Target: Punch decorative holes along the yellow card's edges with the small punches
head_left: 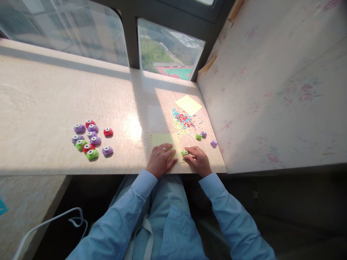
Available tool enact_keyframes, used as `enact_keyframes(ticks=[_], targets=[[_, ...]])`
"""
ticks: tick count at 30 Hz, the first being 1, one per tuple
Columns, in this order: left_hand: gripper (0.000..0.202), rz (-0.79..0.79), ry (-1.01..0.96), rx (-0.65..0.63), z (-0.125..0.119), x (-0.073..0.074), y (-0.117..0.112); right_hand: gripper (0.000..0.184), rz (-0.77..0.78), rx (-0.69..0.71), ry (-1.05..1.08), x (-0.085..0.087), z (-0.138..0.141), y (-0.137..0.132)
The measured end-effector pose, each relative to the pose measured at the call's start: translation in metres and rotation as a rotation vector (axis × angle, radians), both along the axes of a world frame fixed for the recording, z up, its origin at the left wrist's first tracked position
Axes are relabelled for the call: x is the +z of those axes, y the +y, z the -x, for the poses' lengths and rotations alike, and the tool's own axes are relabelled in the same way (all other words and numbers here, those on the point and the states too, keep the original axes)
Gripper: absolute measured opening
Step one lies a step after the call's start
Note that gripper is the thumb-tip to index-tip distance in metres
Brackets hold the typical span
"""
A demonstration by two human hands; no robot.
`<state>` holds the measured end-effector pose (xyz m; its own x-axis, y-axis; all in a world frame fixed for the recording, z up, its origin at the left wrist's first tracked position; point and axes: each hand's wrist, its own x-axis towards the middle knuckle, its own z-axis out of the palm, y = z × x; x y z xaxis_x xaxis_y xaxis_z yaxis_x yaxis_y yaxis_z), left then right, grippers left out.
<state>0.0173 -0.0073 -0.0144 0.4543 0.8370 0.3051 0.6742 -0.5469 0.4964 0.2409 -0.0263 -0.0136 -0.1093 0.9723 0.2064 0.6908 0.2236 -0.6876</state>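
Observation:
A pale yellow sheet of paper lies at the table's front edge, with rows of small punched marks along its left and right sides. Flat on top of it rests my left hand, fingers stretched out, a ring on one finger. My right hand pinches a small green craft punch at the sheet's right edge. Beyond the paper is a scattered heap of red, blue and yellow paper bits. A green punch and two purple punches, one of them nearer the wall, sit to the right.
A cluster of purple, red and green punches stands on the left of the table. Another yellow sheet lies behind the paper bits. A flowered wall bounds the right side, windows the back. A white cable hangs lower left.

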Motion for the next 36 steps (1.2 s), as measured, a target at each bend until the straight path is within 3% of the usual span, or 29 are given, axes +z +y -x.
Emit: enact_keyframes(ticks=[6,16,30,36], targets=[[0.024,0.015,0.017,-0.005,0.0,0.003,-0.001,0.021,0.003,-0.146,-0.107,0.005,0.018,0.0],[0.023,0.017,-0.007,-0.02,0.002,0.003,-0.003,0.032,-0.006,-0.046,-0.06,0.016,0.023,-0.018],[0.021,0.048,-0.064,-0.051,0.005,0.003,-0.004,0.028,0.051,-0.126,0.054,0.022,0.026,-0.031],[0.022,0.093,-0.019,-0.068,0.007,0.01,-0.002,0.027,0.108,-0.15,0.093,0.023,0.025,-0.028]])
